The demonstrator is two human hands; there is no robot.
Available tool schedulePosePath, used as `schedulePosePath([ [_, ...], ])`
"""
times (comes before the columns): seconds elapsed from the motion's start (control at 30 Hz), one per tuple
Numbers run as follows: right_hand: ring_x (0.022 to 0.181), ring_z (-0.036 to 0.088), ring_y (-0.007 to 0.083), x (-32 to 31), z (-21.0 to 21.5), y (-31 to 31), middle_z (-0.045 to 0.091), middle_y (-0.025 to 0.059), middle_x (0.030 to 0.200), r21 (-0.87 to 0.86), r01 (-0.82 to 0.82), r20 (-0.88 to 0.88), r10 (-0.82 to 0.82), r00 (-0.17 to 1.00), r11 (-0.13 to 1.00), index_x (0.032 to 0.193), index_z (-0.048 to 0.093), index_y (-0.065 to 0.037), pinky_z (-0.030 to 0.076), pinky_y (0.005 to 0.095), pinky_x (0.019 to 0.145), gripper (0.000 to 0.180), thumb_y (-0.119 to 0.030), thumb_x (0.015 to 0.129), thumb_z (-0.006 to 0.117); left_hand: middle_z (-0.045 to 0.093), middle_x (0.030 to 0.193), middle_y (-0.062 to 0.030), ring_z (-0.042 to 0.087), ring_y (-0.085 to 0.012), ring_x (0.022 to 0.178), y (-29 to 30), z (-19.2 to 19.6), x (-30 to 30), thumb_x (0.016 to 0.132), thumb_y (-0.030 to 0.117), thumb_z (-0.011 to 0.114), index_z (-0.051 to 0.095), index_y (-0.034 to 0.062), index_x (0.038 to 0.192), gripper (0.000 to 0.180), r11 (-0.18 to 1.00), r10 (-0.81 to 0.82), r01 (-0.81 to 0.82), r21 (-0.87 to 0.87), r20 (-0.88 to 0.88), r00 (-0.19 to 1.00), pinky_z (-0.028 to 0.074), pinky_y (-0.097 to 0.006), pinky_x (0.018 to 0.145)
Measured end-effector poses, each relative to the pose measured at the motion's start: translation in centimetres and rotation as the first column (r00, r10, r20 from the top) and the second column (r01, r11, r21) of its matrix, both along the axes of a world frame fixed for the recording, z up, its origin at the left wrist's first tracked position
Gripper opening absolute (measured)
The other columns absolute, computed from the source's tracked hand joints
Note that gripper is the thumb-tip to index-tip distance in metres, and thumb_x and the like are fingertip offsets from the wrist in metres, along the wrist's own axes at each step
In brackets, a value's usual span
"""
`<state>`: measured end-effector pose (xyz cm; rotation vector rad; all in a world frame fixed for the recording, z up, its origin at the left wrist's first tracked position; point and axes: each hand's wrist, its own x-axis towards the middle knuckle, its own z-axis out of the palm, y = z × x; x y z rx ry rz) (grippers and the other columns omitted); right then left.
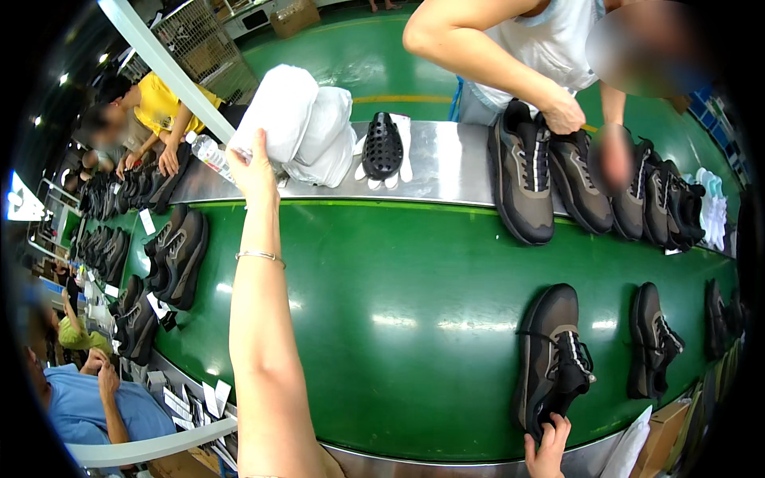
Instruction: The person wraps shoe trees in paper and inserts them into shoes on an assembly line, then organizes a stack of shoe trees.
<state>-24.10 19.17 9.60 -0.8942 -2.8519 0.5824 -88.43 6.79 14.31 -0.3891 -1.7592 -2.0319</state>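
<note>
Fingers of the left hand [253, 163] close on white foam wrapping [299, 119] lying on the far metal surface [446, 163]. Right hand [548, 448] pinches the heel of a dark sneaker [554, 358] on the green belt [398, 319].

green conveyor belt [398, 319], dark sneakers [551, 362] on it

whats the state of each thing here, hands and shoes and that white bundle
left hand: stretched across the belt, touching the white bundle
white bundle: folded, lying on the metal ledge
right hand: fingers on the heel of the near shoe
near shoe: flat on the green belt, laced
black perforated clog: resting on the ledge
</note>
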Motion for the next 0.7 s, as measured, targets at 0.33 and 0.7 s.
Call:
schedulePosePath([
  [0.33,0.104,0.043,0.0445,-0.3,0.4,-0.4,0.046,0.0234,0.116,0.009,0.008,-0.028,-0.008,1.0,1.0,0.109,0.047,0.002,0.038,0.0502,0.09,0.037,-0.011,0.078,0.064,0.055,0.107,-0.0123,0.054,-0.0203,0.096,1.0,2.3,2.8,0.086,0.029,0.063,0.046,0.0015,0.112,0.042,0.97,0.115,-0.145,0.197,0.156,0.981,0.046,-0.034,0.079],
  [0.7,0.106,0.048,0.0377,0.2,7.5,-2.0,0.053,0.0165,0.114,0.16,0.028,-0.108,-0.011,0.994,0.987,0.1,0.059,-0.001,0.034,0.0494,0.09,0.04,-0.023,0.069,0.069,0.044,0.129,-0.0074,0.051,-0.0305,0.106,3.2,2.0,26.6,0.092,0.047,0.042,0.035,0.0161,0.133,0.052,0.706,-0.523,0.163,0.689,0.353,0.776,0.049,-0.046,0.078],
])
